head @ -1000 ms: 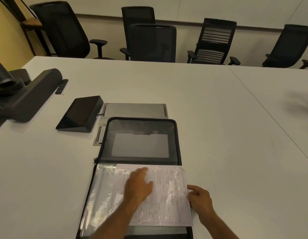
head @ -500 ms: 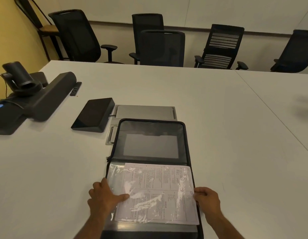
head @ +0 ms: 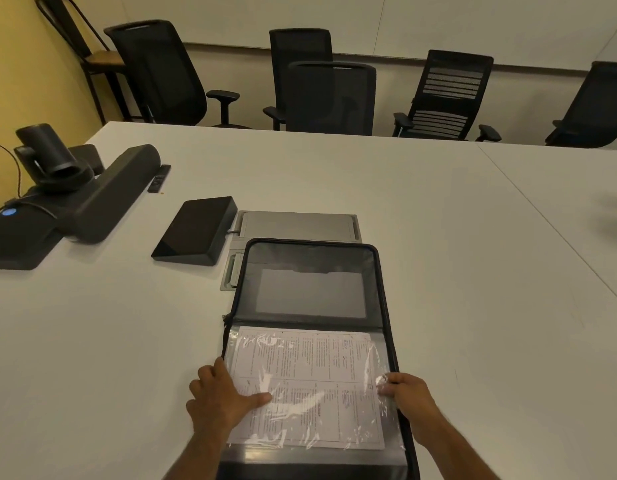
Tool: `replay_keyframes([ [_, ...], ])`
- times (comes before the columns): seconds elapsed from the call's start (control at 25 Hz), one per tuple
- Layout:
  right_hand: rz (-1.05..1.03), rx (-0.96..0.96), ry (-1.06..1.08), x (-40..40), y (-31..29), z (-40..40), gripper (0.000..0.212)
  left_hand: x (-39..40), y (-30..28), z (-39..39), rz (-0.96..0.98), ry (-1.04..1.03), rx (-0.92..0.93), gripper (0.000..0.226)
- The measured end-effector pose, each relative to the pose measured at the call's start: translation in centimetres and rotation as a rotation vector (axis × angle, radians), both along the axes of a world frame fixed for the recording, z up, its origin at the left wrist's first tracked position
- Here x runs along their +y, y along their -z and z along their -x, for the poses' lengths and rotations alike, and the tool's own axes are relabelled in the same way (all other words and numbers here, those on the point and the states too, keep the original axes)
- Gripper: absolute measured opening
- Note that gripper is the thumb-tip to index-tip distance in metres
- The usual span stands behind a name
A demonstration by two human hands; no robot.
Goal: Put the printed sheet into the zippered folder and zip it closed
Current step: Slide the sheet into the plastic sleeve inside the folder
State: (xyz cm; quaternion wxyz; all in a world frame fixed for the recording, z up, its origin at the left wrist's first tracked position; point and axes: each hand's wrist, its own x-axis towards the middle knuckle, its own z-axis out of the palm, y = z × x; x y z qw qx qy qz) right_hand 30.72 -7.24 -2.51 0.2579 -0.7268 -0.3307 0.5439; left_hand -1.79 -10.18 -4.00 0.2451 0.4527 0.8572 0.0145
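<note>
A black zippered folder (head: 310,258) lies open flat on the white table, its far half showing a grey pocket. The printed sheet (head: 310,368) rests on the near half inside a clear plastic sleeve. My left hand (head: 220,398) grips the folder's left edge, thumb pressing on the sleeve. My right hand (head: 405,393) pinches the right edge of the sleeve and folder. The zipper runs open around the rim.
A dark touch panel (head: 196,235) and a grey cable hatch (head: 296,225) sit just beyond the folder. A black camera and speaker bar (head: 75,199) with a small remote (head: 159,178) lie at the left. Several office chairs (head: 331,95) line the far side.
My left hand moved from the middle of the sheet to the folder's left edge. The right hand stayed at the right edge. The view shifted slightly.
</note>
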Motion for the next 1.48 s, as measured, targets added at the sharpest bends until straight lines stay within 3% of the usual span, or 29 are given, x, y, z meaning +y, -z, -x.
replay_keyframes([
  [1.16, 0.062, -0.01, 0.014, 0.4, 0.6, 0.7, 0.008, 0.1, 0.5, 0.0, -0.014, 0.0, 0.026, 0.122],
  [1.36, 0.122, -0.024, 0.243, 1.2, -0.1, -0.1, 0.012, -0.3, 1.2, 0.7, -0.085, -0.027, -0.023, 0.127],
  [1.48, 0.059, -0.086, 0.324, 2.1, -0.1, -1.0, 0.005, 0.8, 1.2, 1.8, -0.153, -0.061, -0.077, 0.118],
])
